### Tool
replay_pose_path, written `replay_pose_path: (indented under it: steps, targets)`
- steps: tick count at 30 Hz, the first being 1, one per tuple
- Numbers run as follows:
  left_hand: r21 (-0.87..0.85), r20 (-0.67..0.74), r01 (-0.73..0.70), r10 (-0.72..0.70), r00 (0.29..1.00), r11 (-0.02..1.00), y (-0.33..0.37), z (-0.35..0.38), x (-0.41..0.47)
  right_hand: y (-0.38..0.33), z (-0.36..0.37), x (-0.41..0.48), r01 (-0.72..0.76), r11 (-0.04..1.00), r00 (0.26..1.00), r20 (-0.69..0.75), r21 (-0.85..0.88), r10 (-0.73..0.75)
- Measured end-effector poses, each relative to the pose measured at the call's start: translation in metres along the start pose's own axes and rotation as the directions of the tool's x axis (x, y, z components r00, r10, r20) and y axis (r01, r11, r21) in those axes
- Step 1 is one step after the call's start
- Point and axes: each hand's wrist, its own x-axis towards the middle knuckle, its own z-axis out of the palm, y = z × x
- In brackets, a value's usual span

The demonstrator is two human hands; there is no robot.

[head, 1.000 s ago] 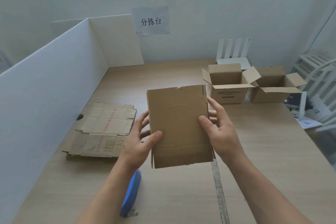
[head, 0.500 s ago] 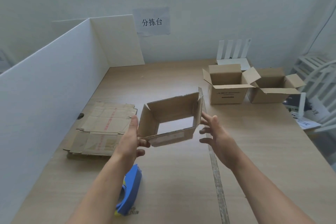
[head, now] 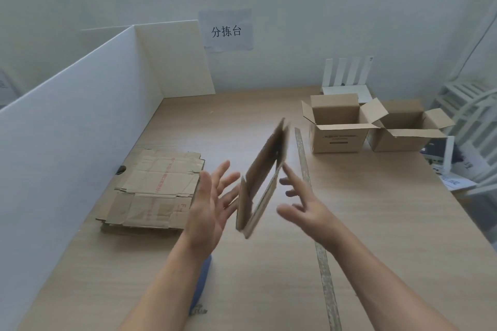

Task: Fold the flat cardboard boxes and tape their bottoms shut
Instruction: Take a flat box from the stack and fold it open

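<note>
A cardboard box (head: 265, 177) is observed tilted above the table (head: 269, 282). It is flanked by the left hand (head: 212, 207) and right hand (head: 304, 208), both spread. Contact cannot be confirmed because of blur.

Head-cam view down at a wooden table (head: 390, 236). A cardboard box (head: 262, 180), squashed nearly flat, blurred & tilted on a corner, is in the air btwn two bare hands. L hand (head: 212, 207): palm facing inward, fingers straight & spread, just beside the box. R hand (head: 304, 207): fingers spread, index tip at the box's edge; contact unclear due to blur. Left on table: stack of flat boxes (head: 153, 191) near a white partition (head: 67, 129). Far right: open folded box (head: 336, 131) w/ second folded box (head: 406, 131) beside it. Blue tape dispenser (head: 201, 282) partly under L forearm. Paper sign (head: 226, 31) on wall.
</note>
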Motion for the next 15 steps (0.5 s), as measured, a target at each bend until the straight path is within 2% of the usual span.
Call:
replay_pose_path:
  steps: [2, 6, 8, 11, 15]
  targets:
    - [0.068, -0.026, 0.001, 0.001, 1.0, 0.998, -0.006, 0.007, 0.004, 0.009, 0.011, 0.002, -0.003, 0.998, 1.0, 0.021, -0.056, 0.004]
    - [0.207, -0.128, 0.176, -0.152, 0.98, 0.962, -0.033, 0.006, 0.004, 0.039, 0.018, 0.001, -0.194, 0.958, 0.978, -0.03, 0.214, 0.205]
    - [0.352, -0.221, 0.287, -0.218, 0.95, 0.891, -0.058, -0.007, 0.004, 0.059, 0.018, -0.004, -0.314, 0.936, 0.949, 0.021, 0.158, 0.314]
    - [0.555, -0.301, 0.412, -0.288, 0.909, 0.723, -0.092, -0.019, -0.001, 0.076, 0.022, -0.012, -0.465, 0.883, 0.885, 0.046, 0.062, 0.463]
    - [0.554, -0.286, 0.358, -0.232, 0.93, 0.752, -0.101, -0.012, -0.004, 0.07, 0.027, -0.007, -0.467, 0.871, 0.883, 0.026, 0.153, 0.469]
